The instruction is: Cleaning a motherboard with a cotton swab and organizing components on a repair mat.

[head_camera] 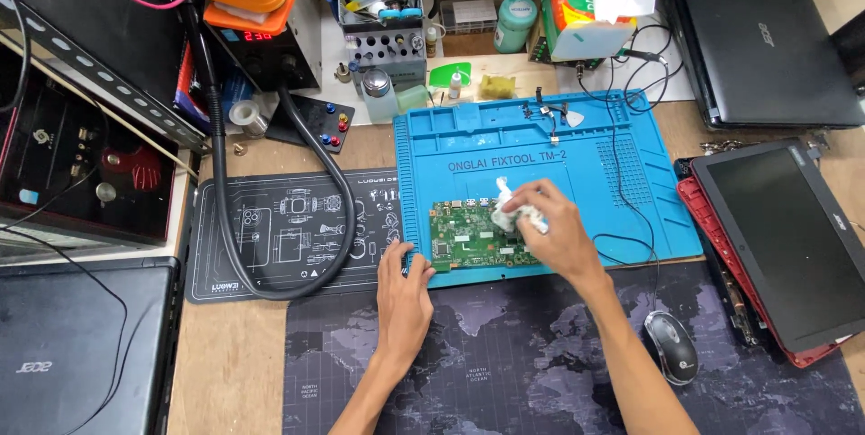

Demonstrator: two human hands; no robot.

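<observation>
The circuit board (473,237) lies on the repair mat (622,183), mid-desk. A computer mouse (671,347) sits nearer, to the right. Behind the mat stands a tissue box (577,16).

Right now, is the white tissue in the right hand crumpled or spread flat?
Crumpled: the white tissue is bunched under the right hand, pressed on the green circuit board.

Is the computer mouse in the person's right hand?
No. The right hand presses a white wipe onto the green circuit board, while the mouse lies untouched on the dark desk pad.
</observation>
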